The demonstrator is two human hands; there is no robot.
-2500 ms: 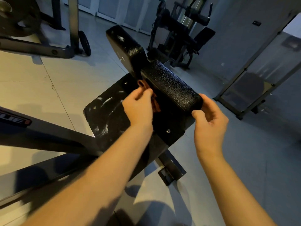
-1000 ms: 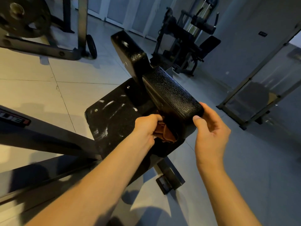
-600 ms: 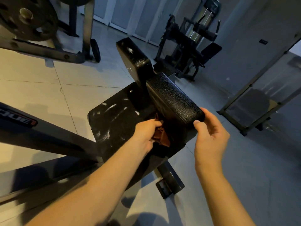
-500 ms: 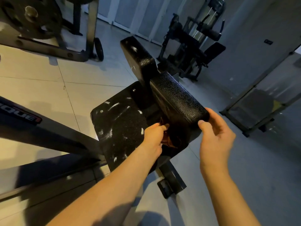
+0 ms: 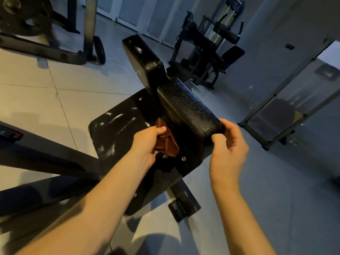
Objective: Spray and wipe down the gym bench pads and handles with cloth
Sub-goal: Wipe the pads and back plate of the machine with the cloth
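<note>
Two black textured pads stand in a line above a flat black plate [image 5: 117,137]. The near pad [image 5: 189,111] has its long axis running from its near right end, low in the view, up and away to the left. The far pad [image 5: 143,61] carries on beyond it in much the same direction, its far end pointing to the upper left. White streaks mark the plate's left half and the far pad's top. The left grip [image 5: 147,142] is closed around a bunched rust-brown cloth [image 5: 168,144], with the fingers curled over its top. The cloth spills out to the right of the knuckles, its long axis running from its upper end by the fingertips down toward the viewer. That upper end is pushed into the dark gap under the near pad's left flank, against the plate. The right grip [image 5: 230,144] is clamped on the near pad's near end, with the thumb [image 5: 216,139] pressed at the lower edge and the fingers wrapped round the right side. The cloth thus lies just left of and below the near pad, between the two grips and apart from the right one. A small screw head [image 5: 183,158] shows on the plate just below the cloth. Under the plate a black steel foot [image 5: 184,203] rests on the pale tiled floor [image 5: 36,100]. A dark frame beam [image 5: 46,159] crosses at the left, and another weight machine [image 5: 207,48] stands far behind.
</note>
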